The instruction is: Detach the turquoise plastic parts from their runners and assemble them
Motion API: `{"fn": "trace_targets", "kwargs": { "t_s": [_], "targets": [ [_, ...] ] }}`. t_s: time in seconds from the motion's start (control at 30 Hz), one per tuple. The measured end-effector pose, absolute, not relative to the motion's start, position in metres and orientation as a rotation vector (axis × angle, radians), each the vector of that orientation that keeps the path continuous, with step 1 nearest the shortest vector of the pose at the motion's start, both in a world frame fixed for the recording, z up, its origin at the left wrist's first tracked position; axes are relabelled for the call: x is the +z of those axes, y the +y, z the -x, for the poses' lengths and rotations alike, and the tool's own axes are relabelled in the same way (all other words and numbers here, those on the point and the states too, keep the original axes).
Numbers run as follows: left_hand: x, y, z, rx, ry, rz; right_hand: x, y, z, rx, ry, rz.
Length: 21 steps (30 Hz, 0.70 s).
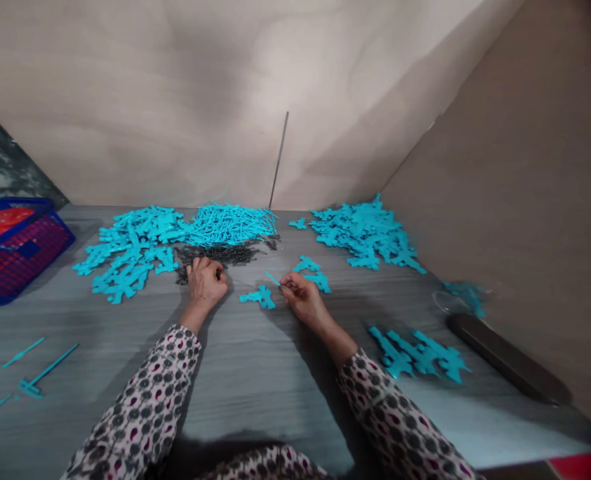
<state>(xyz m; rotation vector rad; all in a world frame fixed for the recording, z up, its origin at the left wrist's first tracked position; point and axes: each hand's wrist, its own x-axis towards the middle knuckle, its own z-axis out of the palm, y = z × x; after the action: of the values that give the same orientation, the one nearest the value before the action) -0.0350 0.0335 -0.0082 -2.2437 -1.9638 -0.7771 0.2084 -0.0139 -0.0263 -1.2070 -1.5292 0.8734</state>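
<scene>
My left hand (206,281) rests at the near edge of a heap of small, thin dark pieces (235,255). Its fingers are curled together, and whatever is in them is hidden. Between the thumb and fingertips of my right hand (301,293) is a thin turquoise plastic stick (272,278), its tip pointing up and left. On the table between the hands lies a turquoise gun-shaped plastic piece (258,297). Two more such pieces (308,264) lie just beyond my right hand, one partly covered by it.
Behind my left hand are a pile of turquoise sticks (230,223) and one of gun-shaped pieces (135,247). Another pile (365,230) sits back right. A blue basket (30,260) stands left; a long dark object (508,360) lies right. A wooden board (175,100) closes the back.
</scene>
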Motion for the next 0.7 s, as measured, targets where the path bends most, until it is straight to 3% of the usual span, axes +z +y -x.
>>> {"fn": "trace_targets", "kwargs": {
  "t_s": [0.27,0.7],
  "targets": [
    [-0.01,0.024,0.035,-0.605,-1.974,2.26,-0.049,0.033,-0.197,1.034,-1.446,1.199],
    [-0.004,0.022,0.034,-0.541,-2.041,2.375,-0.048,0.026,-0.203,1.122,-1.361,1.082]
  ]
}}
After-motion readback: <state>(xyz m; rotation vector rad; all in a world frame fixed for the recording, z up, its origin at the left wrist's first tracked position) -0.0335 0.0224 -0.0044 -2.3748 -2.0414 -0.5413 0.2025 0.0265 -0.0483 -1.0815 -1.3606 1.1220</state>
